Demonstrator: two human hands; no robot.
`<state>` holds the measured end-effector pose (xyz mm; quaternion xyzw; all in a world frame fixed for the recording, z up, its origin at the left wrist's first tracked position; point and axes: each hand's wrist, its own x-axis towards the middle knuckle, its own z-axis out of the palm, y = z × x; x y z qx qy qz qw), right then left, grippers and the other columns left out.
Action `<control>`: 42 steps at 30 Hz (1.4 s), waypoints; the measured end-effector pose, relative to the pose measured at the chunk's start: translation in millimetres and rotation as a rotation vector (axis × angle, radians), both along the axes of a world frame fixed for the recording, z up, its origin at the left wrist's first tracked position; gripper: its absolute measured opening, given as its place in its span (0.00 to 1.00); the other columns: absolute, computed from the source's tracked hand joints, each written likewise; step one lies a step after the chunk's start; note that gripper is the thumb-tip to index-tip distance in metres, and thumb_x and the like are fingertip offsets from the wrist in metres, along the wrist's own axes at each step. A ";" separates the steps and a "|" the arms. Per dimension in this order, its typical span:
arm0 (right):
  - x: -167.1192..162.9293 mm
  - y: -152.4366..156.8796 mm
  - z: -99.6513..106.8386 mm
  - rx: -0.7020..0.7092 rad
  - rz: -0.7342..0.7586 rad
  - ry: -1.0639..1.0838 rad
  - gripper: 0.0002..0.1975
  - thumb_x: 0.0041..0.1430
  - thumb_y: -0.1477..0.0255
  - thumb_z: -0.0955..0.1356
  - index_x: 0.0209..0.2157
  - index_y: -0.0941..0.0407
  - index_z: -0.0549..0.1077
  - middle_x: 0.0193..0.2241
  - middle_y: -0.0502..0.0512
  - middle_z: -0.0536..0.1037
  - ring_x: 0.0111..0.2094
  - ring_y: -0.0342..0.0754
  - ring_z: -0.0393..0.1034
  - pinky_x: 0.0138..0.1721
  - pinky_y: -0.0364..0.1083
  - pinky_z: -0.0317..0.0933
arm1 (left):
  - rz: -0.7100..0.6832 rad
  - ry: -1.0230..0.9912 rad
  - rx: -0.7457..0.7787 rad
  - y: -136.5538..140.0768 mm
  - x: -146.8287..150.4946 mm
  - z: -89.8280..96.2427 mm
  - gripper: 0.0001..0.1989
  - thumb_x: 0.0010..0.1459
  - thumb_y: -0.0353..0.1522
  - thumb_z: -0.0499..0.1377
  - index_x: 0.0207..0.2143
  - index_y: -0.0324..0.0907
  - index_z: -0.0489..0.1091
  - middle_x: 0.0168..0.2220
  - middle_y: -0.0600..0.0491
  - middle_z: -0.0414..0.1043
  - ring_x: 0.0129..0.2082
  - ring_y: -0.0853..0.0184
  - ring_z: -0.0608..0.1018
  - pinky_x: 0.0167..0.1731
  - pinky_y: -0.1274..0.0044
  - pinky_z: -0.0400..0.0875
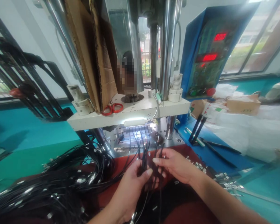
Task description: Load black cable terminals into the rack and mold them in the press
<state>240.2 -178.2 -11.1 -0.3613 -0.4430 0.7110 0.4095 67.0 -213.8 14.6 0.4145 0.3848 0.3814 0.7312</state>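
Note:
My left hand (133,183) is closed around several thin black cables (144,152) that stand up between thumb and fingers. Just to the right, my right hand (174,165) pinches another black cable (160,183), which hangs down below it. Both hands are over a reddish-brown surface (122,161) in front of the press. Behind them, more cables run up into the lit metal mould (133,135) under the press plate. A big heap of black cables (49,193) with pale connector ends lies on the left.
Above the mould is the white press plate (140,110), with red-handled scissors (112,109) and cardboard (100,62) on it. A blue control box (205,53) with red displays stands at the right. Small metal connectors (226,182) and black tweezers-like tools (220,152) lie below it.

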 end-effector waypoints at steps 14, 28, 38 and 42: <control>-9.0 -3.5 3.4 0.112 -0.029 -0.006 0.11 0.54 0.69 0.72 0.37 0.59 0.73 0.29 0.52 0.74 0.27 0.44 0.70 0.24 0.42 0.65 | -0.120 0.030 -0.092 -1.8 3.0 3.5 0.12 0.58 0.30 0.57 0.44 0.39 0.61 0.33 0.51 0.70 0.24 0.69 0.76 0.26 0.75 0.68; 10.4 17.8 -0.8 0.319 -0.558 -0.326 0.21 0.56 0.58 0.68 0.48 0.53 0.68 0.42 0.55 0.73 0.38 0.48 0.71 0.39 0.48 0.65 | -0.314 -0.043 -0.317 -5.3 -3.4 0.8 0.04 0.59 0.27 0.55 0.36 0.38 0.61 0.28 0.50 0.71 0.24 0.67 0.77 0.25 0.74 0.70; -16.3 -7.5 3.3 0.534 -0.391 -0.759 0.15 0.61 0.58 0.63 0.33 0.54 0.75 0.26 0.50 0.78 0.28 0.47 0.72 0.31 0.44 0.63 | -0.173 -0.097 -0.301 7.6 21.6 -9.1 0.07 0.59 0.27 0.54 0.41 0.35 0.66 0.32 0.48 0.71 0.26 0.68 0.76 0.27 0.75 0.69; -11.8 -2.3 6.4 0.612 -0.193 -0.862 0.20 0.65 0.58 0.59 0.31 0.53 0.76 0.25 0.48 0.79 0.24 0.44 0.72 0.26 0.41 0.61 | -0.050 -0.061 -0.290 9.7 19.3 -11.6 0.08 0.57 0.26 0.56 0.40 0.35 0.66 0.28 0.51 0.69 0.24 0.71 0.74 0.27 0.78 0.69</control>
